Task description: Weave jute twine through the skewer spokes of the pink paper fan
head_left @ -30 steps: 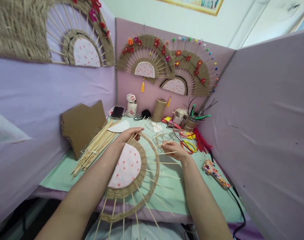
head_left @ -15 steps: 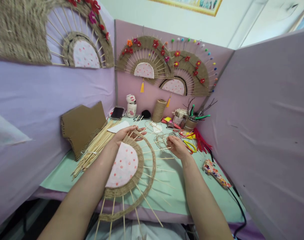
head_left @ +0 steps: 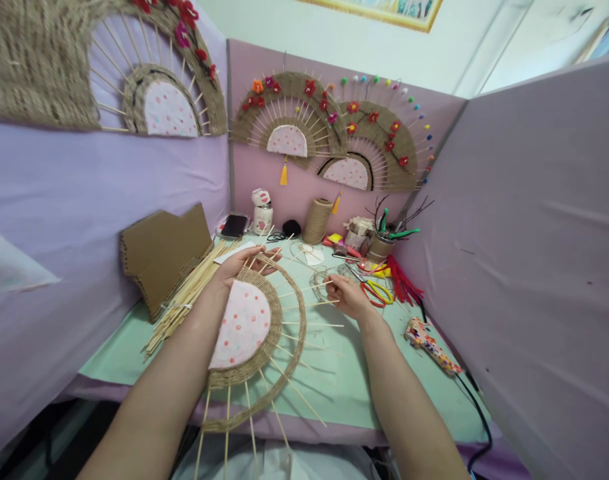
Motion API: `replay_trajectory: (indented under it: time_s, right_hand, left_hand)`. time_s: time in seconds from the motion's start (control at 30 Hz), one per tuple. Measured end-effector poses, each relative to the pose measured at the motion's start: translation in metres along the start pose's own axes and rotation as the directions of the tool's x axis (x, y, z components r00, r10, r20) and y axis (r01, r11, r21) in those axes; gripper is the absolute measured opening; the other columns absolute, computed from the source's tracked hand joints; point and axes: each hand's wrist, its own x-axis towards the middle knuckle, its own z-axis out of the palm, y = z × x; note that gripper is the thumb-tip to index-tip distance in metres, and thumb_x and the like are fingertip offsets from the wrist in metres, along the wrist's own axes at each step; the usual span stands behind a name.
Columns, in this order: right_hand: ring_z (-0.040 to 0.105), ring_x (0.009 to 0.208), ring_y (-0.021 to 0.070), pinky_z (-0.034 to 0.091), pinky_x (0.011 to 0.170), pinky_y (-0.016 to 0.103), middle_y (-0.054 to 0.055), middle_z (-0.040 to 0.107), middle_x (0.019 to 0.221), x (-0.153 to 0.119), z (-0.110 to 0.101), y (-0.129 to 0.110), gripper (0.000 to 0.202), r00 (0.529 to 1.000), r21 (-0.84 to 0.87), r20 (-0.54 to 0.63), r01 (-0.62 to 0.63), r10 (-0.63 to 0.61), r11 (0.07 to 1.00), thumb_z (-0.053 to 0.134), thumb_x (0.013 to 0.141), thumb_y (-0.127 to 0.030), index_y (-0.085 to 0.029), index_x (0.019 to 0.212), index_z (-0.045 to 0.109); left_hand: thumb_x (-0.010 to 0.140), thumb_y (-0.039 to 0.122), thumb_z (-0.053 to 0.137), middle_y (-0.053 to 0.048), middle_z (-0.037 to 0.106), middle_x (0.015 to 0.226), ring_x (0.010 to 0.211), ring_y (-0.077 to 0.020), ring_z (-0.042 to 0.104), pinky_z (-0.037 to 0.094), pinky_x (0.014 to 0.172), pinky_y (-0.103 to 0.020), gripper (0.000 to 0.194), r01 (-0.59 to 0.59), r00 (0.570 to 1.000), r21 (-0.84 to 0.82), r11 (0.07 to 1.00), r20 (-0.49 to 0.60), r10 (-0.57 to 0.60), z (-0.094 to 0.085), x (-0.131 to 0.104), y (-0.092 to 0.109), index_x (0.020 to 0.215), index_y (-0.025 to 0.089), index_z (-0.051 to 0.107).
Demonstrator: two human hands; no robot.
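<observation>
My left hand (head_left: 249, 261) grips a half-round woven fan (head_left: 277, 320) by its upper end, fingers among the thin sticks. The fan is tilted, its dotted pink-and-white centre (head_left: 244, 321) facing up and bare stick ends fanning out past an outer twine band. My right hand (head_left: 345, 295) is closed in a pinch beside the stick tips on the fan's right. Loose loops of twine (head_left: 318, 285) lie right by its fingertips, and it appears to pinch this twine; the exact grip is partly hidden.
A bundle of sticks (head_left: 187, 297) and cardboard (head_left: 167, 250) lie left. Behind stand a twine spool (head_left: 317, 221) and a tool pot (head_left: 380, 247). Scissors (head_left: 377, 292) lie past my right hand; a patterned glue gun (head_left: 431, 345) with a cord sits right. Finished fans (head_left: 289, 100) hang on the partition.
The fan and my left hand have shifted slightly left and tilted a little. My right hand has moved slightly left and down, still pinched, uncovering more of the scissors.
</observation>
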Motion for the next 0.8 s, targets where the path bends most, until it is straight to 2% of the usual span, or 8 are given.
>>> replay_trajectory:
  time_s: [0.17, 0.23, 0.33, 0.43, 0.53, 0.67, 0.73, 0.8]
  right_hand:
    - [0.023, 0.046, 0.0054, 0.016, 0.045, 0.020, -0.008, 0.031, 0.052, 0.001, 0.007, 0.011, 0.032, 0.989, 0.086, 0.115, -0.105, 0.095, 0.991, 0.071, 0.065, -0.035, -0.019, 0.090, 0.061]
    - [0.023, 0.045, 0.0049, 0.014, 0.045, 0.021, -0.009, 0.028, 0.049, -0.001, 0.009, 0.015, 0.032, 0.964, 0.009, 0.207, -0.172, 0.166, 0.985, 0.073, 0.062, -0.031, -0.017, 0.089, 0.063]
    - [0.026, 0.045, 0.0046, 0.015, 0.045, 0.021, -0.008, 0.034, 0.048, -0.006, 0.012, 0.017, 0.033, 0.903, -0.132, 0.340, -0.231, 0.263, 0.964, 0.075, 0.060, -0.031, -0.014, 0.087, 0.066]
    - [0.029, 0.045, 0.0041, 0.017, 0.045, 0.021, -0.008, 0.040, 0.048, -0.011, 0.014, 0.017, 0.033, 0.871, -0.192, 0.385, -0.247, 0.304, 0.950, 0.076, 0.059, -0.032, -0.015, 0.085, 0.068]
    - [0.032, 0.045, 0.0047, 0.020, 0.045, 0.021, -0.006, 0.045, 0.048, -0.015, 0.014, 0.016, 0.032, 0.849, -0.236, 0.422, -0.235, 0.317, 0.943, 0.076, 0.058, -0.032, -0.014, 0.084, 0.069]
    - [0.034, 0.046, 0.0051, 0.022, 0.045, 0.021, -0.006, 0.045, 0.049, -0.018, 0.015, 0.013, 0.033, 0.839, -0.259, 0.451, -0.203, 0.304, 0.944, 0.075, 0.060, -0.033, -0.013, 0.086, 0.069]
    - [0.033, 0.047, 0.0051, 0.021, 0.045, 0.021, -0.005, 0.045, 0.050, -0.018, 0.014, 0.011, 0.034, 0.837, -0.268, 0.458, -0.190, 0.298, 0.945, 0.074, 0.061, -0.034, -0.013, 0.087, 0.069]
    - [0.031, 0.047, 0.0052, 0.020, 0.045, 0.021, -0.006, 0.042, 0.050, -0.016, 0.011, 0.009, 0.036, 0.858, -0.255, 0.436, -0.171, 0.271, 0.952, 0.073, 0.063, -0.036, -0.012, 0.089, 0.068]
  left_hand:
    - [0.075, 0.014, 0.058, -0.011, 0.067, 0.102, 0.103, -0.0248, 0.061, 0.051, 0.084, -0.040, 0.002, -0.029, 0.999, -0.044, 0.999, -0.028, 0.028, -0.004, -0.001, 0.004, 0.077, 0.015, 0.056]
    - [0.075, 0.013, 0.057, -0.012, 0.068, 0.102, 0.102, -0.0245, 0.061, 0.051, 0.085, -0.041, 0.003, -0.027, 0.999, -0.054, 0.998, -0.044, 0.024, -0.003, -0.001, 0.004, 0.077, 0.014, 0.056]
    - [0.076, 0.012, 0.056, -0.013, 0.067, 0.102, 0.100, -0.0247, 0.062, 0.051, 0.083, -0.042, 0.002, -0.001, 0.999, -0.052, 0.999, -0.047, -0.001, 0.000, -0.001, 0.002, 0.078, 0.014, 0.057]
    - [0.077, 0.011, 0.054, -0.012, 0.068, 0.099, 0.099, -0.0248, 0.063, 0.051, 0.084, -0.042, 0.004, 0.027, 0.997, -0.068, 0.997, -0.075, -0.032, 0.004, -0.006, -0.004, 0.077, 0.014, 0.058]
    - [0.076, 0.016, 0.056, -0.012, 0.069, 0.096, 0.096, -0.0259, 0.064, 0.050, 0.083, -0.044, 0.006, 0.077, 0.990, -0.061, 0.995, -0.111, -0.083, 0.000, -0.023, -0.016, 0.081, 0.015, 0.060]
    - [0.076, 0.023, 0.060, -0.014, 0.070, 0.091, 0.086, -0.0264, 0.067, 0.052, 0.079, -0.042, 0.015, 0.236, 0.971, -0.026, 0.971, -0.021, -0.236, -0.020, -0.061, -0.036, 0.088, 0.013, 0.063]
    - [0.070, 0.011, 0.063, -0.013, 0.070, 0.072, 0.064, -0.0232, 0.068, 0.055, 0.065, -0.035, 0.005, 0.238, 0.966, 0.073, 0.968, -0.118, -0.229, -0.030, -0.076, -0.043, 0.075, 0.011, 0.064]
    - [0.068, 0.006, 0.063, -0.011, 0.069, 0.064, 0.054, -0.0210, 0.066, 0.055, 0.056, -0.031, 0.005, 0.201, 0.966, 0.110, 0.973, -0.185, -0.178, -0.031, -0.081, -0.041, 0.069, 0.011, 0.064]
